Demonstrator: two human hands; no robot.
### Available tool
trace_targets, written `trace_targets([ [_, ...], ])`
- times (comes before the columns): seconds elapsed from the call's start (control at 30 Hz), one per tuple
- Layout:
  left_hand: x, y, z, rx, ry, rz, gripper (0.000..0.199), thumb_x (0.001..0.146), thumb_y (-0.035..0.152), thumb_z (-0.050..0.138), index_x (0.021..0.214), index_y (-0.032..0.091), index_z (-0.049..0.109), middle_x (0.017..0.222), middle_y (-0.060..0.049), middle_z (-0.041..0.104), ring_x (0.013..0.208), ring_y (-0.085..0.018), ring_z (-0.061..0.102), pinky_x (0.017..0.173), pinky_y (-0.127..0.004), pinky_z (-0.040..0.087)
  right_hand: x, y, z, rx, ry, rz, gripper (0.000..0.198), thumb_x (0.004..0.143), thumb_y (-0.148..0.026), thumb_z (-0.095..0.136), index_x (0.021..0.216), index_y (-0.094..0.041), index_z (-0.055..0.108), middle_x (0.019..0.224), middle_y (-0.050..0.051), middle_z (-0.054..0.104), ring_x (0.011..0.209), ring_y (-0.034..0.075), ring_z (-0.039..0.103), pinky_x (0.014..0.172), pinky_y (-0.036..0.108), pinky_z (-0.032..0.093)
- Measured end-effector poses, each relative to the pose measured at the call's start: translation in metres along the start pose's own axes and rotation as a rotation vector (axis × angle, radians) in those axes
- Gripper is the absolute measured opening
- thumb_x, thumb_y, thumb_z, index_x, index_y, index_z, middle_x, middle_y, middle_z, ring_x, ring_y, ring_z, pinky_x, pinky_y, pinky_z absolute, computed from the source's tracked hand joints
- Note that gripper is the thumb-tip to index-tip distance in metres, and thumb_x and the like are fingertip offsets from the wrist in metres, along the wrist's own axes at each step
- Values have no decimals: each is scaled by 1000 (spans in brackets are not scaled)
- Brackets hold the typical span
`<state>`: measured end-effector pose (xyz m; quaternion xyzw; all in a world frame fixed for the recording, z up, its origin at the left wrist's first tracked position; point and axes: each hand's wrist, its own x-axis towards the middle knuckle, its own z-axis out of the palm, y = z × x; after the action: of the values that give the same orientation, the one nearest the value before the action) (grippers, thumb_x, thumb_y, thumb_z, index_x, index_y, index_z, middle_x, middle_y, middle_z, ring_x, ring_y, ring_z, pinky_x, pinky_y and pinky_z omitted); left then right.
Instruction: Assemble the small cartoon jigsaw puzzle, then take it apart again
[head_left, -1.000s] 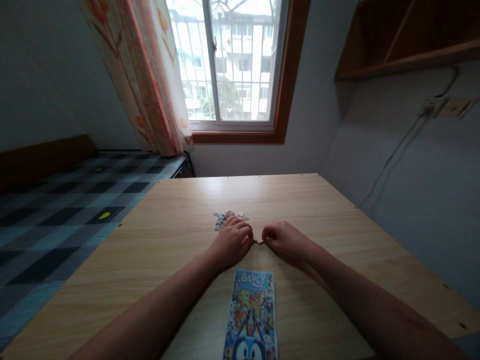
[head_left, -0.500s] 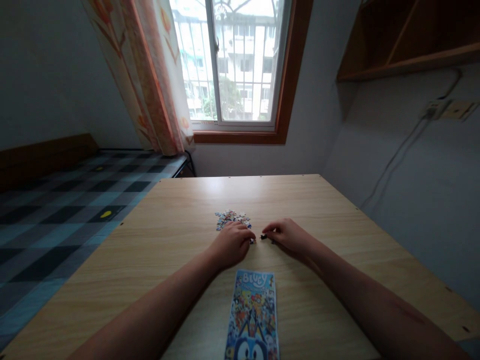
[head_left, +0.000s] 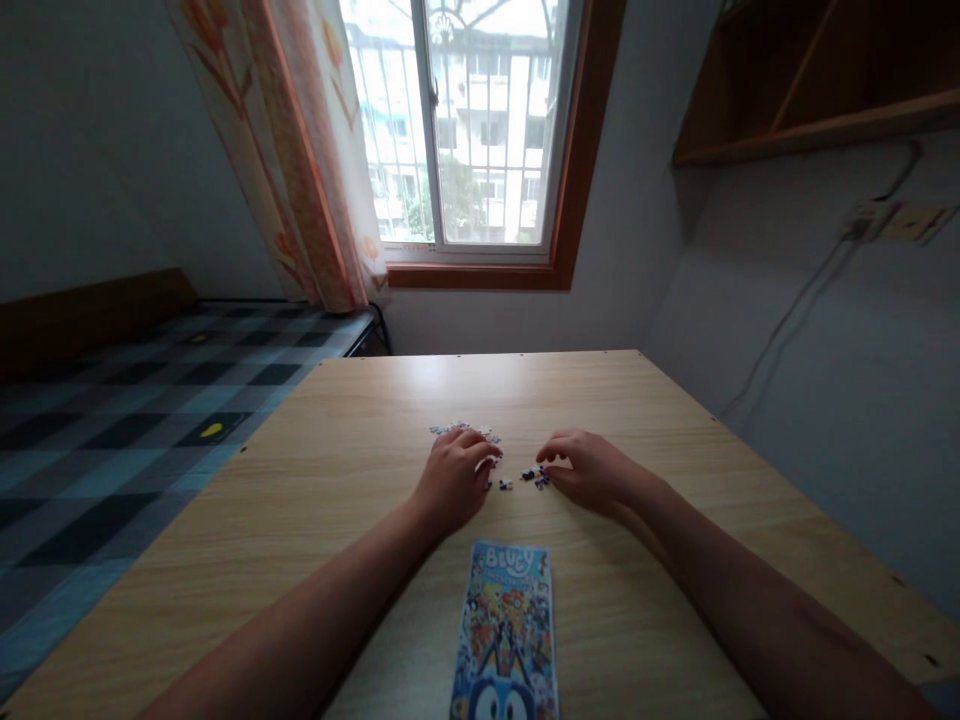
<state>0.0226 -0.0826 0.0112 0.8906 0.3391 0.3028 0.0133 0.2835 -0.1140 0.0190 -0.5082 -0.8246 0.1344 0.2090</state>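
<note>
My left hand (head_left: 453,468) reaches over the near side of a pile of jigsaw puzzle pieces (head_left: 485,432), hiding much of it. Its thumb and fingers are apart, with pieces showing beside them. To the right, my right hand (head_left: 589,468) rests low over the table, thumb and fingers apart. Close to its fingertips lies a small group of dark and white puzzle pieces (head_left: 534,475). A single dark and white puzzle piece (head_left: 506,485) lies between the hands. Nearer to me is a colourful picture sheet (head_left: 504,630) with "Bluey" lettering.
The wooden table (head_left: 360,430) reaches toward a wall with a barred window (head_left: 487,150). At left stands a bed with a checked cover (head_left: 150,400), beside a curtain (head_left: 300,150). A wall shelf (head_left: 825,130) and a cable (head_left: 780,330) are at right.
My left hand has moved slightly left toward the pile. My right hand has let go of a dark puzzle piece, and its fingers have spread a little to the right.
</note>
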Motion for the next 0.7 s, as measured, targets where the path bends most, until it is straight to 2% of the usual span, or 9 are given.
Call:
trace_targets([
  [0.07, -1, 0, -1, 1, 16, 9, 19, 89, 19, 61, 97, 26, 77, 103, -6, 72, 99, -24, 60, 97, -46, 47, -1, -1, 0, -33, -11, -4, 21, 87, -25, 66, 105, -23, 78, 102, 5, 73, 92, 18, 65, 83, 27, 46],
  [0.13, -2, 1, 0, 3, -19, 52, 19, 89, 24, 62, 98, 29, 78, 114, -5, 70, 107, -26, 59, 105, -50, 43, -2, -2, 2, -60, 2, -4, 25, 90, -28, 64, 111, -24, 77, 106, 6, 72, 96, 19, 65, 85, 28, 46],
  [0.23, -5, 7, 2, 28, -153, 125, 25, 90, 32, 63, 111, 35, 77, 136, -5, 62, 128, -30, 52, 113, -55, 35, -2, -4, 7, -90, -1, 2, 24, 91, -31, 64, 110, -25, 78, 105, 6, 71, 94, 19, 64, 84, 27, 46],
  [0.33, -6, 12, 3, 68, -263, 147, 35, 93, 38, 60, 126, 37, 70, 149, -7, 52, 141, -34, 42, 116, -60, 30, -1, -7, 10, -88, -12, 32, 21, 89, -27, 64, 103, -25, 80, 103, 6, 71, 89, 17, 63, 81, 25, 44],
  [0.5, -5, 15, 2, 95, -313, 120, 35, 94, 39, 58, 127, 37, 69, 153, -7, 49, 145, -34, 37, 118, -60, 27, 1, -12, 6, -87, -60, 55, 19, 88, -18, 62, 98, -22, 78, 99, 5, 71, 88, 16, 63, 79, 24, 43],
  [0.7, -4, 16, 3, 82, -328, 121, 36, 91, 38, 62, 126, 34, 70, 154, -6, 48, 146, -33, 36, 120, -58, 26, 3, -14, 5, -49, -121, 99, 16, 88, -17, 62, 97, -18, 75, 95, 6, 71, 83, 16, 61, 75, 23, 41],
])
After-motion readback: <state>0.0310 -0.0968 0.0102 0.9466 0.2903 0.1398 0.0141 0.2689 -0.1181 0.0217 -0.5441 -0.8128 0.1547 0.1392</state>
